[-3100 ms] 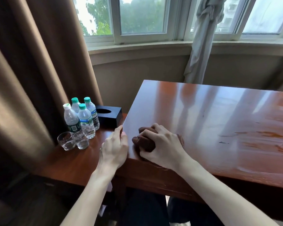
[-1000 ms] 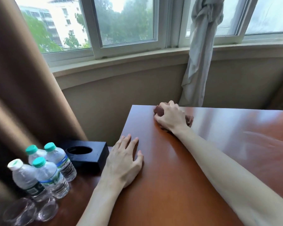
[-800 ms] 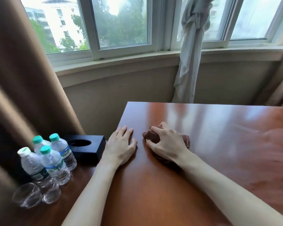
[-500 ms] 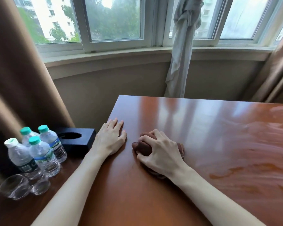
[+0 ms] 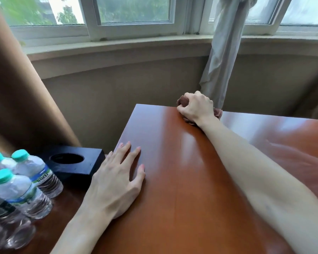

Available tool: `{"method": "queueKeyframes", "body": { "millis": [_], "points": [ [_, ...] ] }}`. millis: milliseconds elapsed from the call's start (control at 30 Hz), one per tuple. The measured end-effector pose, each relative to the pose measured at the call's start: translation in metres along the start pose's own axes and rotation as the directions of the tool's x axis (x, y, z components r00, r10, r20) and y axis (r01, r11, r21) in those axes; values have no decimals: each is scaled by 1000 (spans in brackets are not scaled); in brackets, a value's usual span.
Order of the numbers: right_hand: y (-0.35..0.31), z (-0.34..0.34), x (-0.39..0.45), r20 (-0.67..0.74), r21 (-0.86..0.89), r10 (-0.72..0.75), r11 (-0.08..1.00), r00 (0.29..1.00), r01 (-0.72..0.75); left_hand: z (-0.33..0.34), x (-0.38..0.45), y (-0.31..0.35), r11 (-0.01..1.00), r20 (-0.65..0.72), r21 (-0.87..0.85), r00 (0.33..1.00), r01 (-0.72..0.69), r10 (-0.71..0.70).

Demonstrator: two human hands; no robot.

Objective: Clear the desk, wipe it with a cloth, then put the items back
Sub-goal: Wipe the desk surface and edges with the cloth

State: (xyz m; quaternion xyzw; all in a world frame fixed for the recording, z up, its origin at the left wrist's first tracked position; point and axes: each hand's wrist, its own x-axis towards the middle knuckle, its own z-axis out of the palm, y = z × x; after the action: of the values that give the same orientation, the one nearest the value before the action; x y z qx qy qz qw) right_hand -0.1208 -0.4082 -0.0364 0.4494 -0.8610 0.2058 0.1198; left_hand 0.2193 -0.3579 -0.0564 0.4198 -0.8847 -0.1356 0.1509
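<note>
A: Seeing right hand [image 5: 195, 107] clenched around the crumpled reddish-brown cloth [image 5: 183, 101], pressed onto the glossy reddish-brown wooden desk [image 5: 182, 180] at its far edge. Cloth bulges out past the knuckles and shows again behind the wrist.

B: Left hand?

A: I read left hand [image 5: 116, 182] as released, flat on the desk near its left edge, fingers [image 5: 126, 149] spread and straight, gripping nothing.

B: The cleared items?

A: Left of those fingers, on the lower wooden side surface [image 5: 62, 213]: black square tissue box with a round hole [image 5: 75, 165] just beside the little finger, then clear plastic water bottles with green caps [image 5: 26, 182] further left. Grey tied curtain [image 5: 222, 57] hangs right behind the clenched fingers.
</note>
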Motion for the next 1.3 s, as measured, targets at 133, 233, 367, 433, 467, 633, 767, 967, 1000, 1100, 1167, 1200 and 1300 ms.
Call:
{"method": "queueKeyframes", "body": {
  "millis": [133, 233, 367, 433, 467, 633, 767, 967, 1000, 1100, 1167, 1200, 1300],
  "points": [
    [-8, -19, -45, 19, 38, -8, 999, 1000, 8, -3, -2, 1, 1000, 27, -15, 1000, 0, 0],
    [-19, -46, -120, 57, 112, -68, 992, 996, 62, -4, -5, 5, 1000, 56, -8, 998, 6, -5],
    [-31, -95, -229, 125, 187, -186, 969, 975, 161, -7, -7, 8, 1000, 87, 24, 996, -2, 0],
    [-33, -118, -280, 116, 185, -230, 961, 966, 207, -7, -8, 7, 999, 104, 36, 994, -17, 13],
    [-33, -129, -306, 95, 184, -251, 955, 963, 231, -7, -7, 7, 999, 111, 39, 994, -23, 19],
    [-28, -150, -359, 23, 195, -324, 929, 946, 314, -6, -6, 6, 999, 107, 42, 994, -28, 24],
    [-18, -117, -279, 21, 134, -239, 963, 971, 234, -2, -4, 4, 998, 81, 38, 996, -43, 40],
    [12, -43, -115, -12, 82, -52, 995, 999, 53, 5, 3, -3, 1000, 22, -5, 999, -28, 28],
    [17, -34, -90, -21, 73, -37, 997, 999, 38, 5, 3, -4, 1000, 23, -16, 1000, -17, 18],
    [29, -14, -28, -46, 45, 12, 999, 999, -10, 2, 2, -4, 999, 25, -47, 1000, -2, 3],
    [29, -8, -6, -45, 39, 37, 999, 998, -35, 0, 1, -5, 998, 14, -65, 1000, 8, -7],
    [29, -8, -3, -42, 36, 40, 999, 998, -39, -1, 1, -4, 998, 13, -70, 1000, 10, -9],
    [22, -22, -36, -32, 51, -8, 999, 999, 10, -4, -2, -1, 997, 29, -71, 1000, 14, -12]
  ]
}}
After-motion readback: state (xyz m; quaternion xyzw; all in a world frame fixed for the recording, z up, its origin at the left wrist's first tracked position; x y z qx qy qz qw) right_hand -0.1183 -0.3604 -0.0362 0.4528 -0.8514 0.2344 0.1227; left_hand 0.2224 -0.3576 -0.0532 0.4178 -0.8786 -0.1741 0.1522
